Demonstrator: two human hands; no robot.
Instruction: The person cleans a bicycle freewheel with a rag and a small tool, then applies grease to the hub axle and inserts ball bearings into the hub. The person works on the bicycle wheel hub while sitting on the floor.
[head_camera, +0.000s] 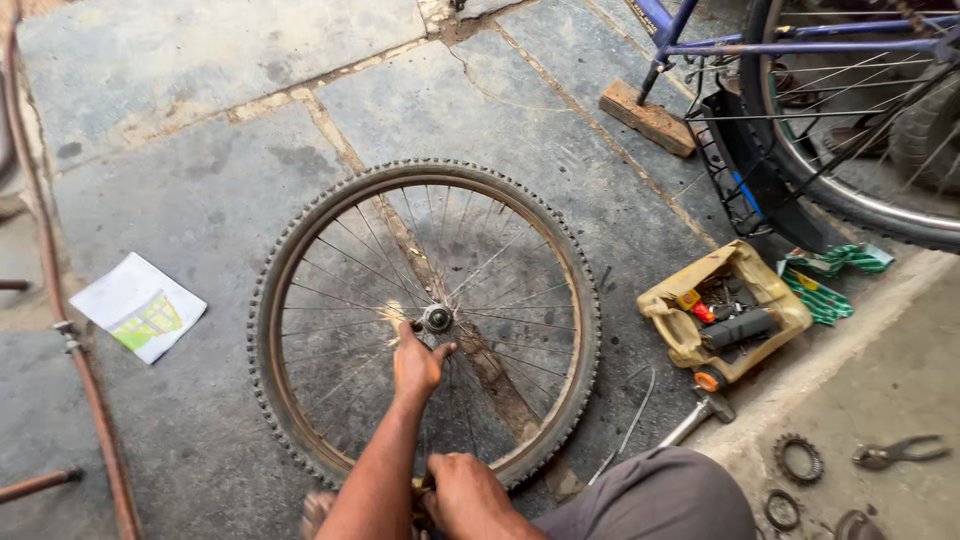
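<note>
Left grip (415, 362) on hub (437, 318) (one wheel (425, 318))

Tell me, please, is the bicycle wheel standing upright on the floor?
No, the bicycle wheel lies flat on the stone floor, with one hand at its hub.

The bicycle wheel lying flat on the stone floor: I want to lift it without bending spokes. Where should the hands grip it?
Probably the tyred rim of the bicycle wheel, at two opposite sides, coming from above and outside. It lies flat with its knobby edge exposed all round; the thin spokes look too slight to bear a pull.
</note>
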